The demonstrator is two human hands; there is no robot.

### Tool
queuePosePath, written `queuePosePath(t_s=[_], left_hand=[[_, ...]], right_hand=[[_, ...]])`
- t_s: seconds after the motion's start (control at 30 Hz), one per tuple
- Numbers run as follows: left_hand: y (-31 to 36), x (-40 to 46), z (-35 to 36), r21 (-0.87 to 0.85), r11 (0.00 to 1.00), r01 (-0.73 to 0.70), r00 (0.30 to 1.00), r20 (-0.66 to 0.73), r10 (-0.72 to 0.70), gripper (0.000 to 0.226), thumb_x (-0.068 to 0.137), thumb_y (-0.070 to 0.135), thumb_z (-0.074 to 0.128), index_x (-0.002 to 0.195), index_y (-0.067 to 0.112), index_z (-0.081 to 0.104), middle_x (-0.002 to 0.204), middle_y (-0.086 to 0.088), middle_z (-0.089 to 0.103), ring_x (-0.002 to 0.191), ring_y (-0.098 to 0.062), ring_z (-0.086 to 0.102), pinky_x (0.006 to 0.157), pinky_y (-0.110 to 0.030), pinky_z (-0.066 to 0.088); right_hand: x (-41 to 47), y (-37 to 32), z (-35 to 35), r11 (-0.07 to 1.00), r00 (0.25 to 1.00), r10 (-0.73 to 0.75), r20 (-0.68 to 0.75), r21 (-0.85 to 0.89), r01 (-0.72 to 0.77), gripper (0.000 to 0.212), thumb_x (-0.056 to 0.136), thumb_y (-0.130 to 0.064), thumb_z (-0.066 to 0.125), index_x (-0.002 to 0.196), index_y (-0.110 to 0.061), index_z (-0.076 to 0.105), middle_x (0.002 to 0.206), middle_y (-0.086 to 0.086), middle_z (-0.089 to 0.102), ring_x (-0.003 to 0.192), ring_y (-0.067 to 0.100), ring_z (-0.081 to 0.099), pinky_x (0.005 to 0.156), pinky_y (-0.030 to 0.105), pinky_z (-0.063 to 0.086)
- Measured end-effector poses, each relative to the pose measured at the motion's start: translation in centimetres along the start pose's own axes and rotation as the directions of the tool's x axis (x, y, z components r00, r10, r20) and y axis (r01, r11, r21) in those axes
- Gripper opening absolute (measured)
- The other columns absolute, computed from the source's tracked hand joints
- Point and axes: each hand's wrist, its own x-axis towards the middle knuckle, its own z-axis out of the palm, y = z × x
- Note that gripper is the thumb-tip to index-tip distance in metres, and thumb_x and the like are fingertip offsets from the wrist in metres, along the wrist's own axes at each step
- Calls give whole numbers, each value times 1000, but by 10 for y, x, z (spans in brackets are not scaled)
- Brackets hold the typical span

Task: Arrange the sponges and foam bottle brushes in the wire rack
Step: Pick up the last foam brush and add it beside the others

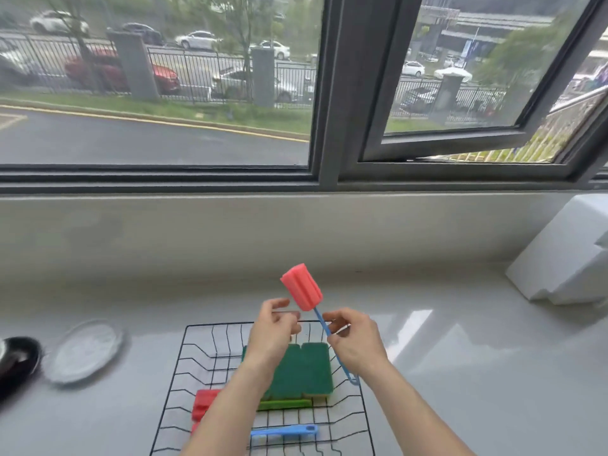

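I see my right hand (357,342) pinching the thin blue handle (332,343) of a foam bottle brush (302,287), grip closed on the stem just below the pink foam head, which tilts up and to the left above the far edge of the wire rack (204,360). The handle's looped end hangs down past my right wrist, over the rack's right side. My left hand (273,337) hovers just beside the foam head, fingers half curled and spread, grip released, holding nothing; I cannot tell if a fingertip touches the foam. The black wire rack sits on the grey desk (460,373) right below both hands. Inside it lie green sponges (302,370) side by side in the middle, scouring faces up, with a lighter green edge (286,404) showing along their near side. A red foam piece (204,403) lies at the rack's left, partly hidden by my left forearm. A second blue handle (286,431) lies flat across the near part of the rack, its head hidden under my arm. Left of the rack on the desk sits a clear round lid (84,352), and beyond it a black object (16,360) at the frame edge. A white box (566,258) stands far right, near the window sill.
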Motion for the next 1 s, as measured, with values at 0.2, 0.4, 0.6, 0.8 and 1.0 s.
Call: queuePosePath(t_s=[0.2,0.4,0.6,0.8,1.0], left_hand=[[-16,7,-103,68,993,-96,990,-96,102,30,96,35,57,126,36,53,114,4,66,102,-15,65,97,-45,49],[-41,-5,-165,355,922,-157,985,-10,172,35,84,47,71,118,47,61,109,17,67,88,3,66,78,-27,53],[-78,-16,-185,543,822,-169,985,70,156,42,77,35,79,113,48,62,107,19,64,90,1,65,84,-31,56],[-114,-24,-189,697,676,-240,970,145,194,38,75,44,75,111,45,62,107,27,57,101,8,54,92,-24,46],[-131,-26,-195,768,566,-302,949,185,256,37,74,44,73,110,43,62,109,26,55,109,-4,51,97,-28,42]], right_hand=[[-17,-23,54,951,978,-140,153,-253,176,36,83,-1,64,99,-32,73,86,-15,67,80,9,64,77,36,59],[-32,-29,98,887,947,-182,264,-372,274,43,79,4,56,97,-32,71,90,-15,67,83,9,62,76,34,57],[-45,-14,123,832,925,-203,320,-442,336,45,81,5,57,101,-33,68,94,-12,63,87,14,61,76,33,53],[-56,2,139,805,918,-177,355,-484,343,53,74,9,49,102,-33,66,99,-8,63,94,19,61,75,34,51],[-65,14,156,802,917,-195,349,-482,354,52,73,10,52,102,-32,64,99,-8,63,96,18,60,74,34,50]])
